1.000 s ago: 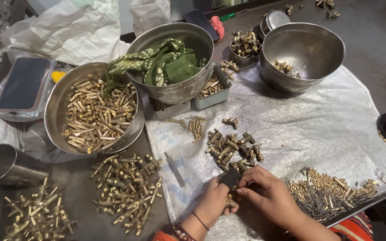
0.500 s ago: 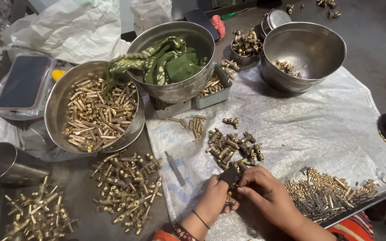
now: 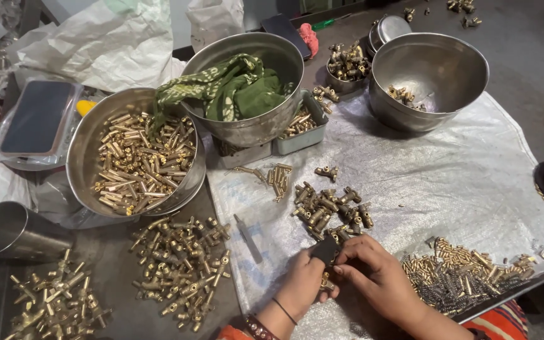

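Note:
My left hand (image 3: 302,284) and my right hand (image 3: 376,275) meet at the near edge of a grey plastic sheet (image 3: 461,182). Together they grip a small dark block (image 3: 326,250), and a small brass fitting (image 3: 327,281) shows just under the left fingers. A heap of brass T-shaped fittings (image 3: 328,211) lies right beyond the hands. To the right of my right hand lies a pile of small brass pins and dark springs (image 3: 467,274).
A steel bowl of brass tubes (image 3: 136,160) stands at left, a bowl holding a green cloth (image 3: 240,91) behind it, and a nearly bare steel bowl (image 3: 432,72) far right. More brass fittings (image 3: 181,267) lie on the dark table at left, next to a steel cup (image 3: 11,230).
Both hands have stayed in the same spot on the dark block, with only small finger shifts. Nothing else has moved.

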